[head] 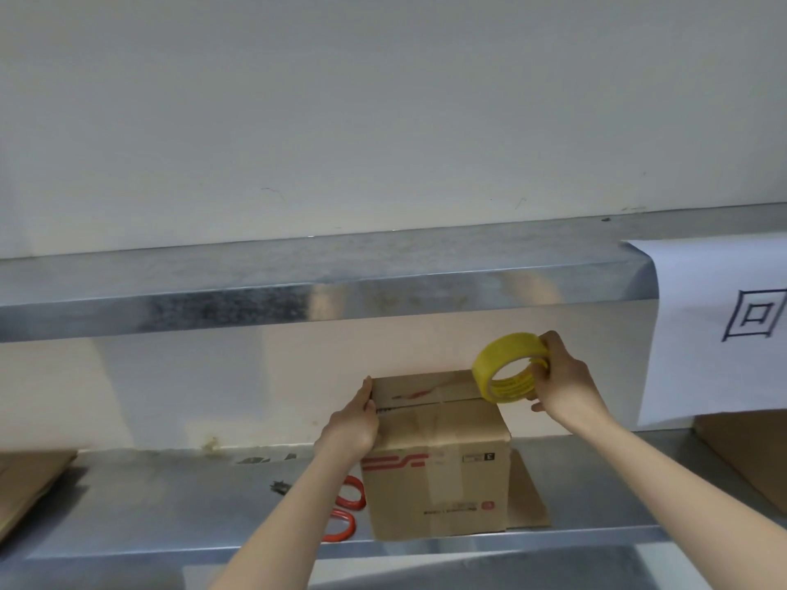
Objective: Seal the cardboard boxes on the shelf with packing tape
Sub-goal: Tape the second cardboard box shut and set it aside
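- Cardboard box (pixel 438 474) stands on the steel shelf (pixel 170 504), near its front edge.
- My left hand (pixel 351 423) presses straight fingers on the box's top left edge.
- My right hand (pixel 562 381) grips the yellow tape roll (pixel 509 368) above the box's right top corner.
- Red-handled scissors (pixel 347 511) lie just left of the box.

Two arms show, both bare as far as the lower edge of the view, where they are cut off. The left forearm (pixel 281 517) is slim and smooth and narrows evenly to the wrist. The right forearm (pixel 664 470) has the same slender build. The left hand (pixel 351 423) and the right hand (pixel 562 376) are bare too, with long, thin fingers. The nails are too blurred to make out.
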The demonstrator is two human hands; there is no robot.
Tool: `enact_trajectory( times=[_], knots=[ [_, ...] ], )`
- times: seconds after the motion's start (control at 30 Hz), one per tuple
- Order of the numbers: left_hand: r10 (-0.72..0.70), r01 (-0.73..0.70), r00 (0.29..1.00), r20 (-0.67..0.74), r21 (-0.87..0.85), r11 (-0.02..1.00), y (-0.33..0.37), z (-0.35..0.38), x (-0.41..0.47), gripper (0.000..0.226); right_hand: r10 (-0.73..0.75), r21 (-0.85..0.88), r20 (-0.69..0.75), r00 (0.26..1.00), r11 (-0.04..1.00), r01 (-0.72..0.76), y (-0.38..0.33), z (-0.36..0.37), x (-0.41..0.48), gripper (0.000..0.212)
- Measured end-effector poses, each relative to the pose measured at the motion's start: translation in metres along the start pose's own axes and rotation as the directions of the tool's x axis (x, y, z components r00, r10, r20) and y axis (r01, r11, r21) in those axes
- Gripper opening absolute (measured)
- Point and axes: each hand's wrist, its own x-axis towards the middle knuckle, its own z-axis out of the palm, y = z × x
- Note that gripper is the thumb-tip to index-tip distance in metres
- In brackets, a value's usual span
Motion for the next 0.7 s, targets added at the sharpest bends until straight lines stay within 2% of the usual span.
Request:
enact_trajectory(
  times=[0.13, 0.27, 0.57, 0.63, 0.7],
  knots=[
    [0.009, -0.009, 1.000, -0.013, 0.007, 1.000, 0.000, -0.001, 0.000, 0.050, 0.030, -0.207, 0.009, 1.000, 0.978, -0.027, 0.013, -0.009, -0.005, 0.011],
    [0.011, -0.011, 1.000, -0.017, 0.014, 1.000, -0.001, -0.002, -0.002, 0.049, 0.071, -0.351, 0.015, 0.997, 0.934, -0.061, 0.024, -0.010, -0.007, 0.019],
    [0.029, -0.025, 0.999, -0.027, 0.111, 0.993, -0.004, -0.001, 0.006, 0.049, 0.048, -0.428, 0.024, 0.999, 0.903, -0.033, 0.021, -0.012, -0.004, 0.024],
    [0.074, -0.039, 0.988, -0.139, 0.236, 0.971, 0.001, -0.001, 0.003, 0.046, 0.070, -0.430, 0.044, 0.997, 0.902, -0.044, 0.025, -0.010, -0.006, 0.024],
    [0.205, -0.093, 0.934, -0.292, 0.354, 0.931, 0.007, 0.002, 0.001, 0.035, 0.086, -0.415, 0.053, 0.995, 0.908, -0.056, 0.029, -0.009, -0.009, 0.024]
  ],
)
